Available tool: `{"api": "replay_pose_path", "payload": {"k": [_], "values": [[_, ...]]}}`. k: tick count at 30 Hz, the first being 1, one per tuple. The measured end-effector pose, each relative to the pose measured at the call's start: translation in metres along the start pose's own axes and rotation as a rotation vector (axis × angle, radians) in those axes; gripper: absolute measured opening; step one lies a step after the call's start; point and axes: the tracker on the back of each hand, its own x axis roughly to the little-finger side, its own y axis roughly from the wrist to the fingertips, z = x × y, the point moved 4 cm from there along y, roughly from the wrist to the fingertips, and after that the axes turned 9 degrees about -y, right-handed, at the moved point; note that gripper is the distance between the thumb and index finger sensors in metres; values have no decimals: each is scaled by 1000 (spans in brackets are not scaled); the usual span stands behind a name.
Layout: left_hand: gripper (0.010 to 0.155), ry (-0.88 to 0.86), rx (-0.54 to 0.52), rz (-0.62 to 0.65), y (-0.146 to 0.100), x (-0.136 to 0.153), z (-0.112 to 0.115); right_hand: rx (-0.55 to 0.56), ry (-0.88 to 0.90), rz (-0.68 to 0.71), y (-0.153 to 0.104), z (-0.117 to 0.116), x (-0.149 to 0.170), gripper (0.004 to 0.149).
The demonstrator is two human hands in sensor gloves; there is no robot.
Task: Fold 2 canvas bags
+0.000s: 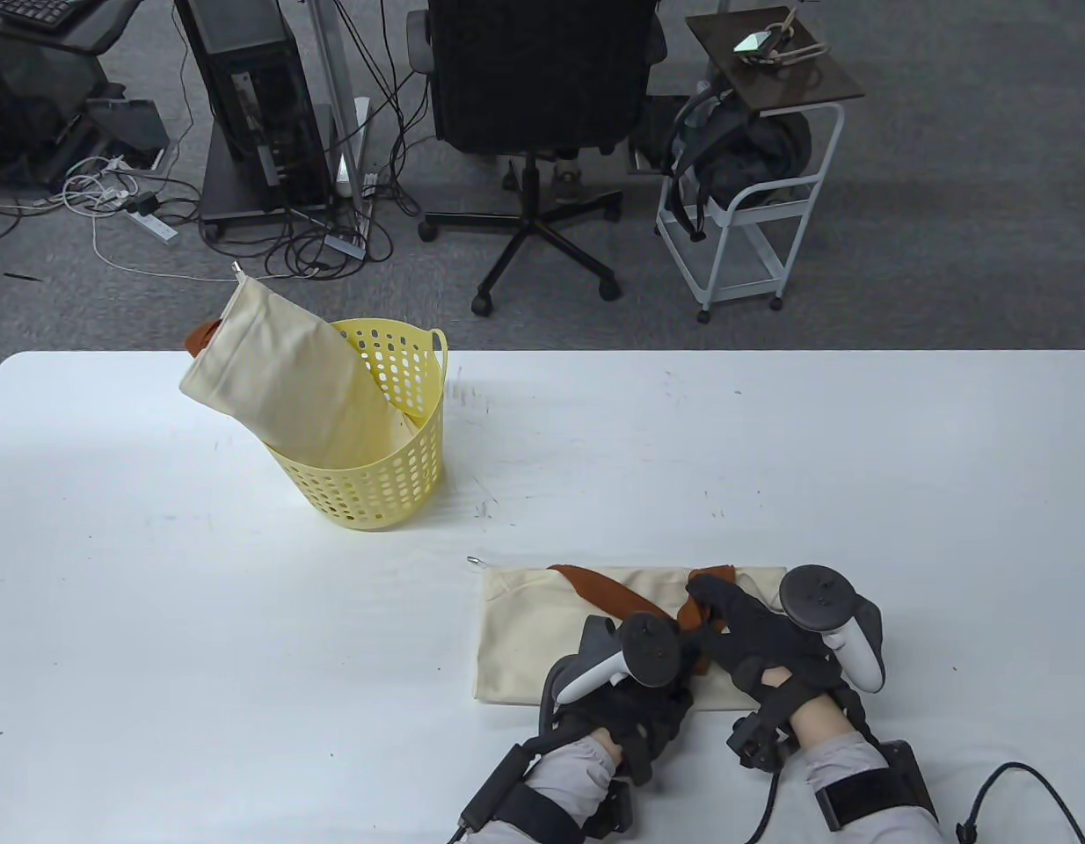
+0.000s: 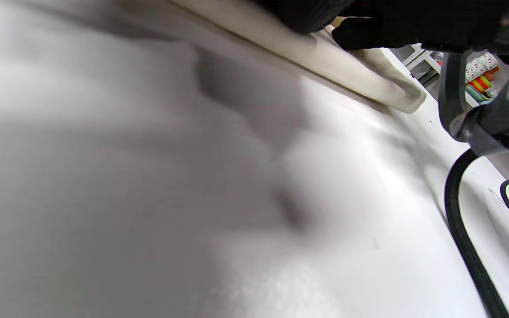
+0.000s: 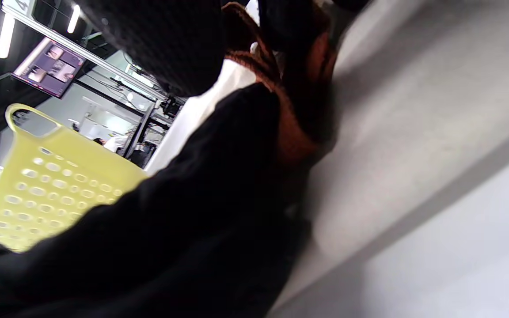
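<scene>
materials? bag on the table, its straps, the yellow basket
Canvas bag: looks like cream woven cloth, matte, with soft creases. Straps: rust-brown webbing, ribbed weave showing in the right wrist view. Basket: likely moulded plastic, smooth pale yellow, punched with uniform oval holes.

Near bag: your cream canvas bag with rust-brown straps point(image 1: 525, 633) lies flat at the table's point(image 1: 771, 457) near edge.
Hands: your left hand point(image 1: 635, 681) and right hand point(image 1: 753, 633) rest on it, side by side.
Far left: the yellow perforated plastic basket point(image 1: 380, 479) holds the second cream canvas bag point(image 1: 279, 378).
</scene>
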Motion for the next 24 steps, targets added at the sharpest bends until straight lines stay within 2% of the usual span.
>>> {"api": "replay_pose_path", "payload": {"k": [3, 7, 12, 17, 21, 24], "values": [[64, -4, 4, -2, 0, 0, 0, 47, -46, 10, -4, 0, -6, 70], [64, -8, 7, -2, -1, 0, 0, 73, -84, 6, -7, 0, -10, 67], [63, -41, 20, 17, -1, 1, -2, 45, -110, -71, -4, -7, -5, 63], [60, -160, 53, 65, -3, 7, -11, 28, -199, -128, -2, -14, -5, 59], [58, -267, 72, 116, -7, 14, -24, 13, -253, -156, 0, -20, -6, 61], [56, -271, 29, 110, -11, 20, -33, 0, -276, -173, 3, -23, -5, 65]]}}
